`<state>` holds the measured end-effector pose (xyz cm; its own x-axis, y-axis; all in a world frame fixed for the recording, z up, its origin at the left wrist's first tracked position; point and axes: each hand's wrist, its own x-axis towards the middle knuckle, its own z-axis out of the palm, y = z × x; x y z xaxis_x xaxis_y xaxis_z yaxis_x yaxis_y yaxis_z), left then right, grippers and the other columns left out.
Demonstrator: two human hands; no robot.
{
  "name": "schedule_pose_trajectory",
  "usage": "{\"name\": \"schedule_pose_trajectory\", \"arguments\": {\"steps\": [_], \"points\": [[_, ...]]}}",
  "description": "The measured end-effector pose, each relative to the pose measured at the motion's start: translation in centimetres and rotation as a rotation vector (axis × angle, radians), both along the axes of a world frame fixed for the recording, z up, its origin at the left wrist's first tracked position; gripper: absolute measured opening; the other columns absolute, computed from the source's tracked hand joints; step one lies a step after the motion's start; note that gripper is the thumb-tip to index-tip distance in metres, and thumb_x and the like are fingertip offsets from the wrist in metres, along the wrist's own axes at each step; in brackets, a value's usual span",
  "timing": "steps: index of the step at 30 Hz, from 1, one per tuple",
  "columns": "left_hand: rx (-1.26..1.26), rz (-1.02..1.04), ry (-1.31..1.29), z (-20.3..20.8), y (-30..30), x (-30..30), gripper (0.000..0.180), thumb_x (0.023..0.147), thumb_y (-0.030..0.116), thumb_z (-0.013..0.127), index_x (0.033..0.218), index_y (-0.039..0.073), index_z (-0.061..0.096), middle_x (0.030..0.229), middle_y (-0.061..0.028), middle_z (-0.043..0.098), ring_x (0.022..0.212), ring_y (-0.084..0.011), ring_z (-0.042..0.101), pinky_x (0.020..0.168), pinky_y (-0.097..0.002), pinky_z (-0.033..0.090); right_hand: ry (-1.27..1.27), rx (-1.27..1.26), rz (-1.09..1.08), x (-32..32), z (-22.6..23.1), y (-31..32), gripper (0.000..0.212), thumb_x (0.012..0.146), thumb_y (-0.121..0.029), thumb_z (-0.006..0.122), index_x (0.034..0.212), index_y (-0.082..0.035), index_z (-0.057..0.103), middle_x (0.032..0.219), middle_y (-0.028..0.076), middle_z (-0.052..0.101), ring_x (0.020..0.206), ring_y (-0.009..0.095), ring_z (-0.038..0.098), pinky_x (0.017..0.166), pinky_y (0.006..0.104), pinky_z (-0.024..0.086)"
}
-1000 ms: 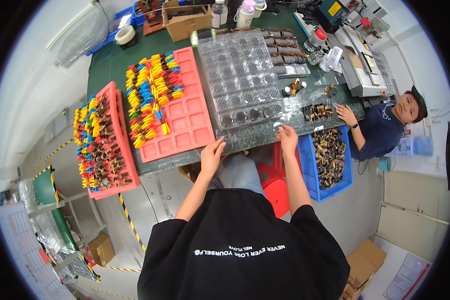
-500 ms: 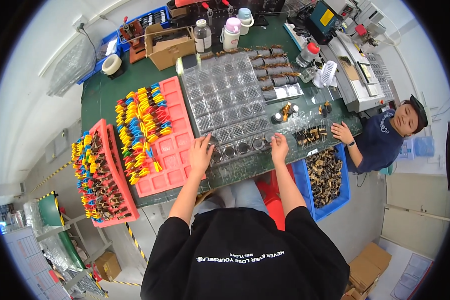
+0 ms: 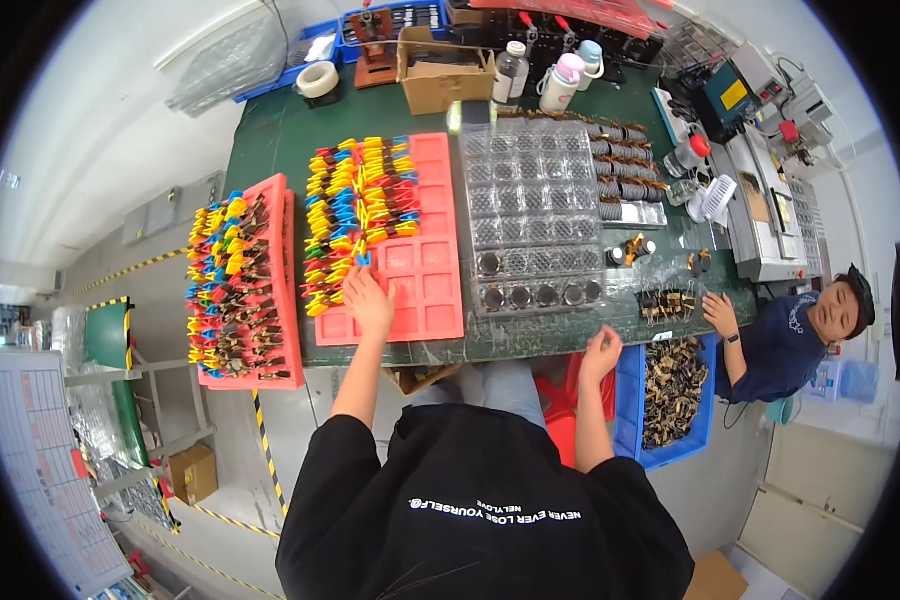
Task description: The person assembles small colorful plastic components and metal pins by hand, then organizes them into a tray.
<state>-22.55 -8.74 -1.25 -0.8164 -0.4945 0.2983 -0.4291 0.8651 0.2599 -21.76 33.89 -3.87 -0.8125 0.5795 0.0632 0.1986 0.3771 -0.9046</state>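
Note:
My left hand (image 3: pixel 370 300) reaches over the pink-red tray (image 3: pixel 425 318), its fingers stretched out beside a blue spring clip (image 3: pixel 363 260) at the lower end of a row. Rows of yellow, blue and red spring clips (image 3: pixel 360 200) fill much of that tray. My right hand (image 3: pixel 600 356) is held at the table's front edge with its fingers curled in; what they hold, if anything, I cannot make out. Between my hands, farther off, lies a clear plastic tray (image 3: pixel 535 215). Dark round pieces (image 3: pixel 547 296) sit in its nearest row, and one more at the left of the row behind.
Another pink-red tray (image 3: pixel 288 300) packed with clips stands at the left. At the right, a blue bin (image 3: pixel 628 420) holds small black-and-gold parts, and a co-worker's hand (image 3: pixel 720 315) rests on the table (image 3: pixel 390 352). Bottles, a white fan (image 3: pixel 715 200) and a machine stand behind.
My left hand has left the clear tray's near edge and moved left onto the pink-red tray. My right hand has come away from the clear tray's right corner. The whole view has shifted.

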Motion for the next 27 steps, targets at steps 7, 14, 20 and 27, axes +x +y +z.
{"name": "schedule_pose_trajectory", "arguments": {"steps": [7,14,20,27], "points": [[-0.149,0.164,-0.162,0.5,-2.4,-2.2,0.069,0.065,0.04,0.075,0.114,-0.002,0.049,0.131,-0.0145,0.041,0.123,-0.0329,0.037,0.096,-0.0477,0.032,-0.088,-0.132,-0.068,8.1,-1.3,-3.2,0.014,0.088,-0.002,0.051,0.1,-0.001,0.059,0.098,0.007,0.049,0.064,0.013,0.06,0.053,0.0226,0.049],[-0.171,0.109,-0.162,-0.7,-4.1,1.1,0.051,0.068,0.036,0.073,0.103,0.002,0.057,0.129,-0.0115,0.043,0.122,-0.0327,0.037,0.097,-0.0506,0.031,-0.066,-0.086,-0.136,10.9,-0.5,-1.6,0.017,0.087,0.0,0.049,0.099,-0.001,0.061,0.101,0.008,0.048,0.065,0.014,0.06,0.054,0.0239,0.05],[0.022,-0.208,0.156,3.3,-7.5,4.0,0.02,0.069,0.022,0.072,0.082,0.009,0.064,0.118,-0.0059,0.051,0.116,-0.0287,0.043,0.096,-0.0452,0.033,-0.135,-0.09,-0.207,14.1,-2.6,-0.2,0.018,0.085,0.001,0.048,0.097,0.0,0.061,0.097,0.009,0.052,0.062,0.014,0.06,0.052,0.024,0.05],[0.026,-0.421,-0.147,1.9,-13.2,8.1,0.014,0.068,0.017,0.07,0.08,0.011,0.066,0.107,-0.0028,0.055,0.103,-0.024,0.052,0.089,-0.0393,0.04,-0.175,-0.053,-0.105,13.9,-4.9,-1.0,0.017,0.085,0.001,0.049,0.094,-0.002,0.063,0.096,0.01,0.053,0.06,0.015,0.06,0.051,0.0258,0.049]]}}
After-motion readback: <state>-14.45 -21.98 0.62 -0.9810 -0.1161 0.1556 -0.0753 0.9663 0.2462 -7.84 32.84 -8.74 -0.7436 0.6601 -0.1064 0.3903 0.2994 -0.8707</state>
